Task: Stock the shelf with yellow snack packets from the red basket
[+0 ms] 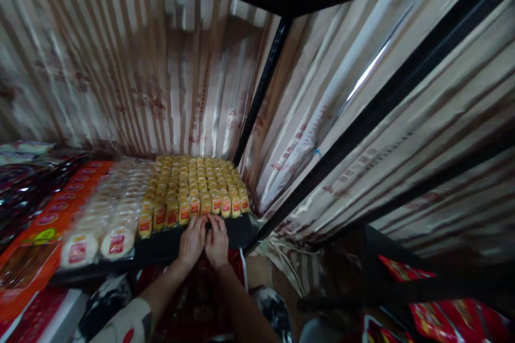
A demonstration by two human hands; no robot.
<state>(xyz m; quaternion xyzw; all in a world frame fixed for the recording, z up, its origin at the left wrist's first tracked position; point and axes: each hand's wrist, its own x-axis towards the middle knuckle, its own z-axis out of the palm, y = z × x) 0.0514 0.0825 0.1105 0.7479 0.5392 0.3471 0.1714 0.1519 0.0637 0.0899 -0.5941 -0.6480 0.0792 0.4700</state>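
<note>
Rows of small yellow cakes [184,209] in clear wrappers with red labels stand packed together on a dark shelf [156,246]. My left hand [193,238] and my right hand [217,240] are side by side at the front edge of these rows. Both have their fingers closed and bent around the lower front of one wrapped yellow cake [205,206] in the middle of the front row. The fingertips partly cover its bottom, so the exact grip is hard to see.
Left of the yellow cakes lie two rows of round white wrapped cakes [117,243], then orange packets [30,257] and dark shiny packets [32,198]. Black shelf posts [263,91] slant up in front of a striped curtain [181,80]. Red packets [450,316] lie at lower right.
</note>
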